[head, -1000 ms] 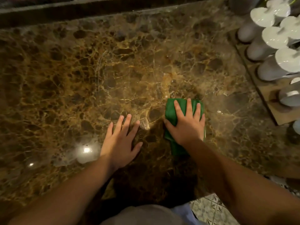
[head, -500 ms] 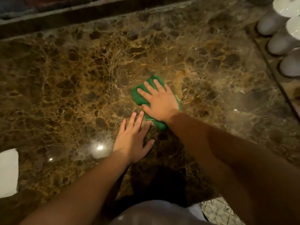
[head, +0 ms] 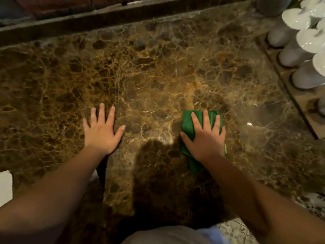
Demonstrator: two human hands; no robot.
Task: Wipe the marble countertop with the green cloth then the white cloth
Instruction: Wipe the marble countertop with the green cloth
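A brown marble countertop [head: 149, 71] with gold veins fills the view. The folded green cloth [head: 187, 122] lies on it right of centre, and my right hand [head: 205, 136] presses flat on it with straight fingers, covering most of it. A tail of the cloth shows below the wrist. My left hand [head: 101, 129] rests flat on the bare marble to the left, fingers spread, holding nothing. A white cloth [head: 5, 187] shows only as a patch at the left edge.
Several white vases [head: 295, 53] stand on a wooden board [head: 306, 101] along the right side. A dark raised ledge [head: 105, 16] runs along the back of the counter. Patterned floor tiles [head: 235, 231] show below the front edge.
My right hand has slid the green cloth from the middle of the counter to the right and nearer to me. My left hand has stayed flat on the marble.
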